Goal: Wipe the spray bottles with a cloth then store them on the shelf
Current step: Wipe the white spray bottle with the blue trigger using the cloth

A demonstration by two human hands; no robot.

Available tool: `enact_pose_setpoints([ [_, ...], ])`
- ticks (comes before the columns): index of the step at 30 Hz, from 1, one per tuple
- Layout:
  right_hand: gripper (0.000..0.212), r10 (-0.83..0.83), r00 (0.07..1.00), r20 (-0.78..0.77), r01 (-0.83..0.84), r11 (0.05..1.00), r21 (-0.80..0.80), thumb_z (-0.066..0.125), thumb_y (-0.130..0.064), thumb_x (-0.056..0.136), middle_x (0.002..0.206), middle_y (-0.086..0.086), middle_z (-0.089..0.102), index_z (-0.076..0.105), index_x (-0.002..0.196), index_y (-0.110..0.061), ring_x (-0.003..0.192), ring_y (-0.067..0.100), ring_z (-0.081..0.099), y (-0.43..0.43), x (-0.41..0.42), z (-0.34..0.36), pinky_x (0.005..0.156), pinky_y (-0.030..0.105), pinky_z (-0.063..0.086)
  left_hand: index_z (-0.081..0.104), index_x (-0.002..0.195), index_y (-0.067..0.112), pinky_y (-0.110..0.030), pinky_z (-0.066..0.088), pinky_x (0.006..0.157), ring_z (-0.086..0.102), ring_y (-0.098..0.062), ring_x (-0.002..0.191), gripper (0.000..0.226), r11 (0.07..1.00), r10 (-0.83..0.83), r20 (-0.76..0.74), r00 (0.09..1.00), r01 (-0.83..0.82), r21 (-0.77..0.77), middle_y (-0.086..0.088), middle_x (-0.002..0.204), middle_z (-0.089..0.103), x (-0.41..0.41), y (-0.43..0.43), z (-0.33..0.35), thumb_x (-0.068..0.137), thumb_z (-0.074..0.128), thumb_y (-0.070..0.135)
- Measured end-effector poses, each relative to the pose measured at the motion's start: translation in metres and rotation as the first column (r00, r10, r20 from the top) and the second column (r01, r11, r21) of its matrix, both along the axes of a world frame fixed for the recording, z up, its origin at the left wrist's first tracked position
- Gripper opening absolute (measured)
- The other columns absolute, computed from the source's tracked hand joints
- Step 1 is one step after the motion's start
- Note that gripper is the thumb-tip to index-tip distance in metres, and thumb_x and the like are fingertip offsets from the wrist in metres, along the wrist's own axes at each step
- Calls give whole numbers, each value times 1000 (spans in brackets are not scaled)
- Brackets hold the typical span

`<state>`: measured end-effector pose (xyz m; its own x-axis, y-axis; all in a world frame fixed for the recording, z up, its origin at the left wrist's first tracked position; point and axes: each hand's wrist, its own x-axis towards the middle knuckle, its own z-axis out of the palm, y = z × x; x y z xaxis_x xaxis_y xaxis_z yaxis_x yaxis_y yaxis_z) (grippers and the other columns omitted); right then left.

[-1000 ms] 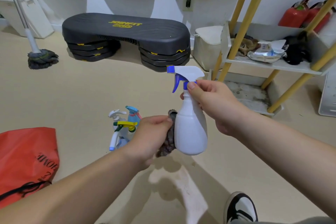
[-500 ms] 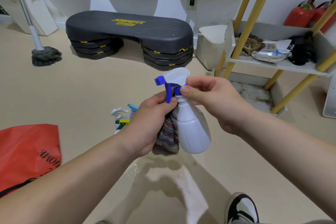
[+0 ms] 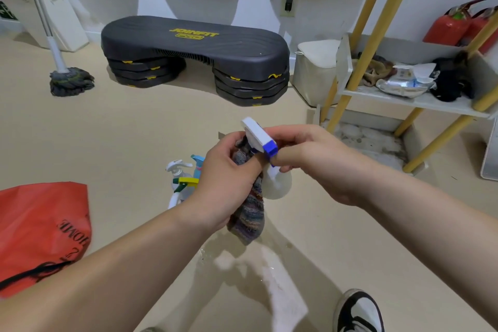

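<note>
A white spray bottle with a white and blue trigger head is held in mid-air at the centre of the head view. My right hand grips it at the neck, with the head now turned toward me. My left hand holds a dark striped cloth pressed against the bottle's neck and side; the cloth hangs down below the hand. Several other spray bottles stand on the floor just behind my left hand, partly hidden by it. The wooden-legged shelf stands at the right.
A red bag lies on the floor at the left. A black step platform and a mop are further back. The shelf holds rags and wipes; red extinguishers stand behind it. My shoe is at bottom right. A wet patch lies below the bottle.
My left hand moved the cloth up from the bottle's body to its neck. My right hand turned the bottle, so the spray head swung round from pointing left to pointing toward me.
</note>
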<state>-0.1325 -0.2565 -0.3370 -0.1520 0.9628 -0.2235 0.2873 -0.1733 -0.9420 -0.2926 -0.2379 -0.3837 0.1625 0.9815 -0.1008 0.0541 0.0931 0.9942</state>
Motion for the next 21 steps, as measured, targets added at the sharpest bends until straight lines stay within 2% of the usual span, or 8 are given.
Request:
enact_pose_setpoints([
  [2, 34, 46, 999, 9, -46, 998, 35, 66, -2, 85, 107, 12, 75, 78, 112, -19, 88, 13, 67, -4, -3, 1, 82, 22, 54, 73, 106, 29, -29, 61, 73, 75, -9, 84, 22, 998, 58, -77, 995, -55, 35, 11, 89, 78, -3, 3, -2, 88, 79, 18],
  [5, 8, -186, 974, 133, 161, 971, 175, 78, -19, 90, 67, 5, 61, 77, 91, -11, 58, 5, 49, -4, -8, -10, 53, 15, 40, 71, 102, 26, -19, 52, 64, 68, -2, 72, 17, 996, 63, -154, 986, -51, 75, 12, 82, 75, -3, 3, -5, 88, 77, 20],
  [8, 33, -313, 933, 180, 272, 937, 220, 81, -29, 88, 55, -4, 40, 69, 81, 1, 49, 9, 32, 1, -5, -22, 46, 19, 26, 71, 103, 25, -16, 53, 63, 69, -2, 73, 18, 998, 1, -160, 987, 10, 69, 10, 84, 76, -2, 3, -6, 88, 81, 27],
  [12, 31, -385, 914, 129, 347, 906, 245, 83, -27, 84, 77, 19, 70, 74, 93, 1, 65, 18, 53, 2, 3, -21, 62, 34, 44, 74, 100, 21, -19, 51, 63, 67, -8, 70, 26, 979, -200, -237, 951, 189, -72, 9, 78, 73, -4, 10, -7, 85, 67, 0],
  [15, 20, -382, 904, 191, 331, 909, 252, 82, -26, 85, 90, 13, 78, 79, 96, -9, 82, 29, 71, -5, 9, -20, 81, 48, 58, 73, 93, 7, -35, 50, 73, 63, -27, 75, 26, 915, -300, -117, 947, 251, -316, -10, 80, 68, 8, 8, -9, 82, 54, -8],
  [17, 13, -415, 894, 167, 370, 896, 245, 81, -22, 86, 92, 12, 79, 81, 95, -12, 91, 32, 73, -11, 19, -17, 90, 54, 58, 77, 84, 14, -38, 48, 78, 63, -27, 77, 34, 923, -266, -26, 964, 247, -294, -11, 81, 70, 24, 7, -7, 84, 52, -9],
  [19, 6, -475, 875, 96, 445, 865, 231, 81, -20, 88, 92, 12, 79, 81, 91, -15, 85, 23, 73, -17, 34, -14, 94, 55, 57, 81, 91, 18, -38, 51, 80, 67, -27, 82, 39, 937, -251, 69, 966, 260, -233, -15, 89, 76, 41, 5, -1, 86, 52, -8],
  [21, 1, -503, 863, 54, 480, 848, 224, 80, -20, 88, 91, 8, 80, 81, 88, -20, 85, 20, 74, -26, 45, -12, 94, 54, 58, 80, 94, 18, -30, 52, 71, 66, -25, 76, 38, 927, -296, 49, 954, 300, -225, -17, 88, 75, 53, 2, -1, 86, 50, -5],
])
